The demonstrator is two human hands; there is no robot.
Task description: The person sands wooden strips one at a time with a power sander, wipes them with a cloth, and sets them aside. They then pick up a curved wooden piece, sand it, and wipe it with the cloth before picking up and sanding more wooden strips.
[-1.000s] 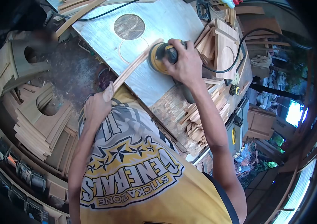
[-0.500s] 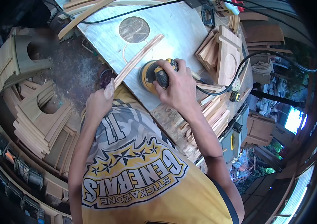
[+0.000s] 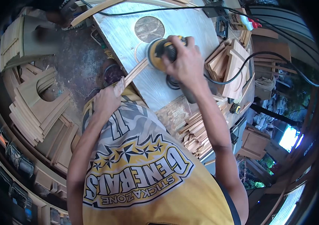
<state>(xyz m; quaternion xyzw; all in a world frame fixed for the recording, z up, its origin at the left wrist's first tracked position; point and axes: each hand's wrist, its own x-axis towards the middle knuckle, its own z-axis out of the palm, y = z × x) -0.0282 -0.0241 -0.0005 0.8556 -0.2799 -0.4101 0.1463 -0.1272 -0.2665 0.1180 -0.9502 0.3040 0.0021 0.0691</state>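
My left hand is closed round the near end of a thin wooden strip, which slants up over the edge of a pale plywood board. A yellow-and-black orbital sander is in the grip of my right hand, fingers wrapped over its top. The sander's pad meets the strip's far part and hides its end. Just beyond the sander, a round hole shows in the board.
Stacked wooden pieces stand right of the board, with thin offcuts nearer me. A black cable loops on the right. Curved wooden panels lie at left. A glue bottle and a tape measure are also there.
The sander in my right hand has moved away from me and onto the strip, covering its far end. My left hand keeps its hold. The whole view has shifted slightly.
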